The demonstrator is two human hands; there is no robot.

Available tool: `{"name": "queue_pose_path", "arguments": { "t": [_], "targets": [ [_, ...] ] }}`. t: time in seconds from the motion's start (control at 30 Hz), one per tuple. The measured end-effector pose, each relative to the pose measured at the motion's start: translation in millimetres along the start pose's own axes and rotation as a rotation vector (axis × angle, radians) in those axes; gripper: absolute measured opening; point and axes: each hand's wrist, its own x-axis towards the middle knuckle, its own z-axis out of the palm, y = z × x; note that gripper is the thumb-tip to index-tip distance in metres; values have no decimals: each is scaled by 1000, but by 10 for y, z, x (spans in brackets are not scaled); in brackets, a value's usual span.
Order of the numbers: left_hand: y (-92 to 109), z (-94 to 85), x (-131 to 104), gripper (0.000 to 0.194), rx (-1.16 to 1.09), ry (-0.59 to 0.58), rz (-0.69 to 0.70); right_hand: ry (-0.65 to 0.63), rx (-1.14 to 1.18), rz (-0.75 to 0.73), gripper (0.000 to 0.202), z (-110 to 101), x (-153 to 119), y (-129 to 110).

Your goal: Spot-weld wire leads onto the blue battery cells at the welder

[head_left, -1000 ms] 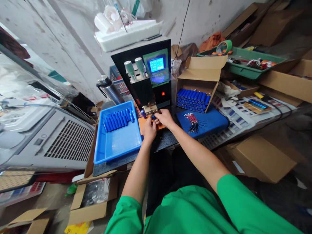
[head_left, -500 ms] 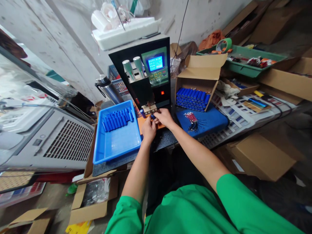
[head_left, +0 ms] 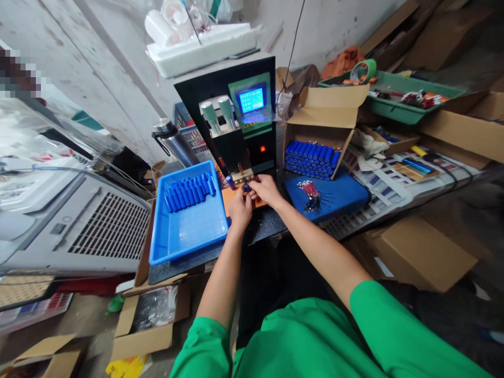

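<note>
Both my hands meet at the front of a black spot welder [head_left: 205,123], over an orange plate [head_left: 230,198]. Between their fingertips is a small blue battery cell [head_left: 247,187], partly hidden by the fingers, just below the copper welding pins [head_left: 241,170]. My left hand [head_left: 240,209] pinches it from the near left side. My right hand [head_left: 266,189] closes on it from the right. Another blue cell [head_left: 230,182] stands upright left of the pins. Whether the pins touch the held cell is too small to tell.
At left, a blue tray [head_left: 189,231] bears rows of blue cells. An open carton [head_left: 326,113] of cells stands at right, behind red and black wire leads [head_left: 311,194] on a blue pad [head_left: 342,195]. A steel flask [head_left: 175,142] stands behind the tray.
The welder's head with its two green cylinders sits slightly lower against the machine's front. My hands stay in nearly the same place, still pinching the cell.
</note>
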Motion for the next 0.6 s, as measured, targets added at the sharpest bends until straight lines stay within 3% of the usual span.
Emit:
{"name": "queue_pose_path", "arguments": {
  "t": [0.13,0.3,0.6],
  "targets": [
    [3,-2,1,28,-6,-15,-7,-10,20,-22,23,-20,-23,24],
    [34,-27,2,22,-21,-20,5,-37,-27,-41,12,-87,-101,39],
    [-7,0,-20,17,32,21,6,55,-529,-307,12,-163,-368,-9]
  ]
}}
